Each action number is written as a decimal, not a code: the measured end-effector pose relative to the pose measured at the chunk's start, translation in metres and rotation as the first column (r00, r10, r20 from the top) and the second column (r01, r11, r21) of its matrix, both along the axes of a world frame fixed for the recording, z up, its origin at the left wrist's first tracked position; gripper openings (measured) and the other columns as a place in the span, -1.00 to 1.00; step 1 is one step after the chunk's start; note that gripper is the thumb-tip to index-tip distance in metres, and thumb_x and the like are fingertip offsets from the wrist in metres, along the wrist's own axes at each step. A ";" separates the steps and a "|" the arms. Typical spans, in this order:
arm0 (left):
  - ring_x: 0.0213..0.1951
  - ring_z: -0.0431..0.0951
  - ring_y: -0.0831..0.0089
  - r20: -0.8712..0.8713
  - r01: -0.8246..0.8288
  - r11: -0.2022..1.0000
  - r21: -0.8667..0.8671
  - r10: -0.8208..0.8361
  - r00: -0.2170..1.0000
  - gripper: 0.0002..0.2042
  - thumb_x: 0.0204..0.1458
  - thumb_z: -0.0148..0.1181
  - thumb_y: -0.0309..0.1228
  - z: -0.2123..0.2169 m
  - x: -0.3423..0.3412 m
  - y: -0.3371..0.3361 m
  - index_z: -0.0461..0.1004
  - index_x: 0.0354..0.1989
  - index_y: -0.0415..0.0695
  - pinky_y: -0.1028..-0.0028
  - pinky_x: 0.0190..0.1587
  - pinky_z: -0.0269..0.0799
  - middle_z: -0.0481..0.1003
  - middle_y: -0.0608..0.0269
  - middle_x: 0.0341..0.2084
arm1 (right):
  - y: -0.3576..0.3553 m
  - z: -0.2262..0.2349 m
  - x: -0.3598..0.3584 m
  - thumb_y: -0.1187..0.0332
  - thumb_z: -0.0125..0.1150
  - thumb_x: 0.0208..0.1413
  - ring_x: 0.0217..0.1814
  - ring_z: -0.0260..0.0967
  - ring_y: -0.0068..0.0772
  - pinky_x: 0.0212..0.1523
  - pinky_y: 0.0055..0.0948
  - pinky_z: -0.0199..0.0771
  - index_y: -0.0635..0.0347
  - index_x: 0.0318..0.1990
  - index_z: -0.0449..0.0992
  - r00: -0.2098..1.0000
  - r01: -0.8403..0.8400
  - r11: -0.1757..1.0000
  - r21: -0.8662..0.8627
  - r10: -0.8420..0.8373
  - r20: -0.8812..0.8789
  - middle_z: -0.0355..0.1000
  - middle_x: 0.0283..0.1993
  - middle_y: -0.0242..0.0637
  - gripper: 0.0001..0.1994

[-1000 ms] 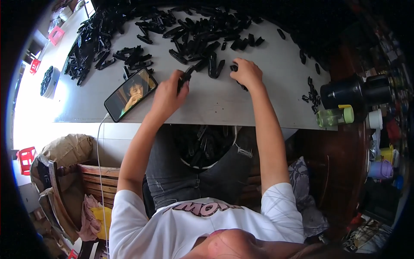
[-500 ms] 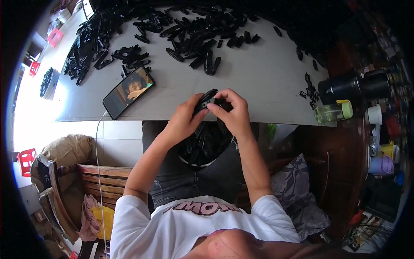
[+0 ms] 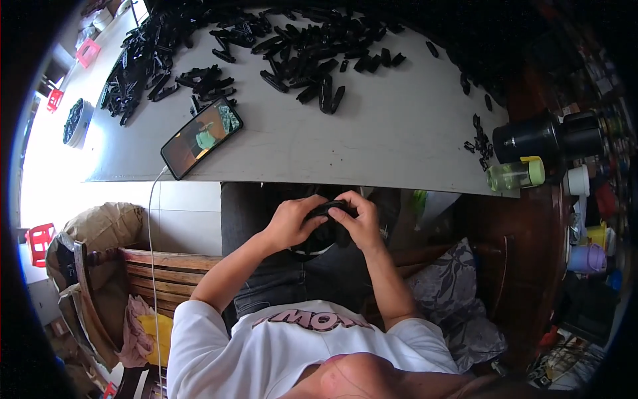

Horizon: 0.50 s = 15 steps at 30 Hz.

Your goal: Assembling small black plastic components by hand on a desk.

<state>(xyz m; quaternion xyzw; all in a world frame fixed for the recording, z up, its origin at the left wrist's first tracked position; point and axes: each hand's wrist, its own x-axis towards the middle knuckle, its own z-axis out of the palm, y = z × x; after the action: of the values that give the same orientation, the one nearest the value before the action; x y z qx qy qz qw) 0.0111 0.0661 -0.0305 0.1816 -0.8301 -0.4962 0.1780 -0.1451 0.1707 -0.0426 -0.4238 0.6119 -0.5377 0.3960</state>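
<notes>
Both hands, left hand (image 3: 290,223) and right hand (image 3: 359,220), are clamping together on a small black plastic part (image 3: 327,210) over the lap, below the grey table (image 3: 399,133); many loose black plastic pieces (image 3: 312,46) are waiting there, unhandled.

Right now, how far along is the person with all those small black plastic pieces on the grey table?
In hand: the left hand and right hand press together one small black plastic piece over the lap, below the grey table edge. Left: a large spread of loose black plastic pieces covers the table's far side. Done: hard to tell; a dark container by the knees may hold finished ones.
</notes>
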 end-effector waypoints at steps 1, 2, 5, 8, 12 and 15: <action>-0.43 0.48 0.07 0.001 0.001 1.000 0.001 -0.001 1.000 -0.70 -0.11 0.20 -0.46 0.001 -0.001 0.000 0.40 -0.16 -0.24 0.33 -0.40 0.40 0.46 -0.01 -0.41 | 0.001 -0.003 0.004 0.36 0.27 0.00 -0.46 0.29 -0.69 -0.43 -0.63 0.28 0.27 -0.30 0.46 0.998 0.063 0.997 -0.045 -0.062 0.007 0.40 -0.47 -0.41 -0.81; -0.39 0.49 0.07 0.097 0.005 0.988 -0.155 0.010 0.995 -0.70 -0.11 0.20 -0.45 0.004 -0.004 -0.002 0.41 -0.15 -0.22 0.31 -0.36 0.41 0.47 0.01 -0.39 | 0.000 -0.009 0.007 0.36 0.27 0.00 -0.46 0.29 -0.69 -0.43 -0.63 0.28 0.27 -0.30 0.46 0.998 0.066 0.997 -0.045 -0.066 0.006 0.40 -0.47 -0.41 -0.81; -0.31 0.49 0.08 0.115 -0.005 0.929 -0.370 0.051 0.992 -0.70 -0.10 0.20 -0.42 0.026 -0.010 -0.018 0.43 -0.14 -0.18 0.27 -0.29 0.42 0.47 0.04 -0.36 | -0.003 -0.017 0.008 0.38 0.23 0.03 -0.44 0.38 -0.63 -0.42 -0.60 0.33 0.28 -0.27 0.48 0.960 0.192 0.971 -0.146 -0.216 -0.176 0.46 -0.43 -0.34 -0.83; -0.23 0.47 0.11 -0.048 -0.279 0.740 -0.612 0.318 0.947 -0.77 -0.05 0.09 -0.44 0.037 -0.017 -0.060 0.40 -0.17 -0.15 0.26 -0.25 0.40 0.45 0.09 -0.25 | -0.009 0.007 -0.013 0.48 0.14 0.04 -0.37 0.38 -0.64 -0.35 -0.61 0.34 0.32 -0.29 0.48 0.862 0.231 0.955 -0.187 -0.290 -0.416 0.45 -0.44 -0.36 -0.89; -0.09 0.42 0.20 -0.210 -0.415 0.310 -0.855 0.524 0.825 -0.62 -0.08 -0.01 -0.57 0.013 -0.033 -0.159 0.32 0.00 -0.17 0.27 -0.08 0.32 0.41 0.14 -0.12 | -0.083 0.032 -0.038 0.47 0.11 0.06 -0.43 0.35 -0.58 -0.40 -0.58 0.36 0.27 -0.17 0.46 0.817 0.218 0.907 -0.360 -0.371 -0.442 0.43 -0.36 -0.29 -0.82; 0.02 0.36 0.17 -0.045 -0.278 0.355 -0.893 0.543 0.838 -0.55 0.00 -0.07 -0.57 -0.001 -0.040 -0.182 0.21 0.14 -0.14 0.23 0.01 0.25 0.31 0.10 0.03 | -0.137 0.027 -0.060 0.40 0.09 0.07 -0.37 0.40 -0.35 -0.33 -0.44 0.40 0.13 -0.03 0.40 0.718 0.206 0.945 -0.255 -0.323 -0.616 0.42 -0.28 -0.19 -0.72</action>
<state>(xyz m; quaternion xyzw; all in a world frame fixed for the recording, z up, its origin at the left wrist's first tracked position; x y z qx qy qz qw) -0.0288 -0.1155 -0.0320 0.3315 -0.9044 0.0877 0.2539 -0.2049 0.0333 -0.0158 -0.5234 0.7175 -0.4578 0.0404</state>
